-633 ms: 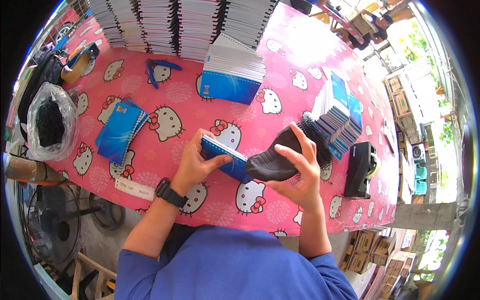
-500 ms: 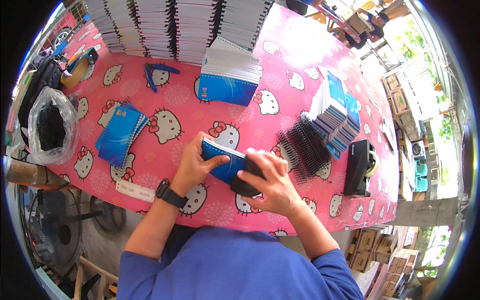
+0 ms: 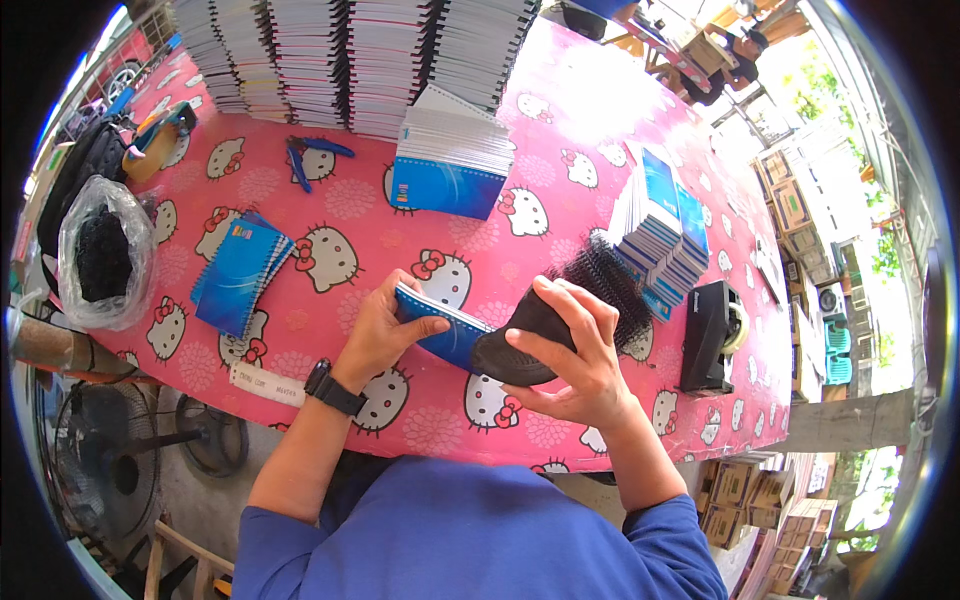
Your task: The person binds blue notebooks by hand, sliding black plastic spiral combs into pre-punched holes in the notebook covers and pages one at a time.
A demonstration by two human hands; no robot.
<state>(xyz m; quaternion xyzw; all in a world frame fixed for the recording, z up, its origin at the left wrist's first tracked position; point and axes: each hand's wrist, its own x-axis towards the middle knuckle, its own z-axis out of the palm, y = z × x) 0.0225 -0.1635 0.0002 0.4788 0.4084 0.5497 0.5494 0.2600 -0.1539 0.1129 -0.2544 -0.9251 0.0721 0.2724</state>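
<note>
My left hand point(image 3: 382, 335) is closed on the left end of a blue-covered notebook point(image 3: 438, 332), its thumb lying across the cover. A row of small holes or binding runs along the notebook's far edge. In my right hand point(image 3: 585, 362) is a black rounded block point(image 3: 528, 345), gripped between fingers and thumb. The block stands tilted against the notebook's right end and hides that end. Just beyond my right hand lies a bunch of black spiral binding coils point(image 3: 610, 285). To the left of my hands rests a small fanned pile of blue notebooks point(image 3: 242, 275).
A stack of blue-covered pads point(image 3: 450, 185) stands ahead, before tall stacks of bound paper point(image 3: 385, 70). Blue-handled pliers point(image 3: 300, 160) lie left of it. More stacked notebooks point(image 3: 650, 215) and a black tape dispenser point(image 3: 712, 335) are at right; a plastic bag point(image 3: 145, 255) with black contents is at left.
My right hand has shifted slightly right and lifted the black block into a more tilted position, so more of it shows. My left hand still holds the notebook in about the same place.
</note>
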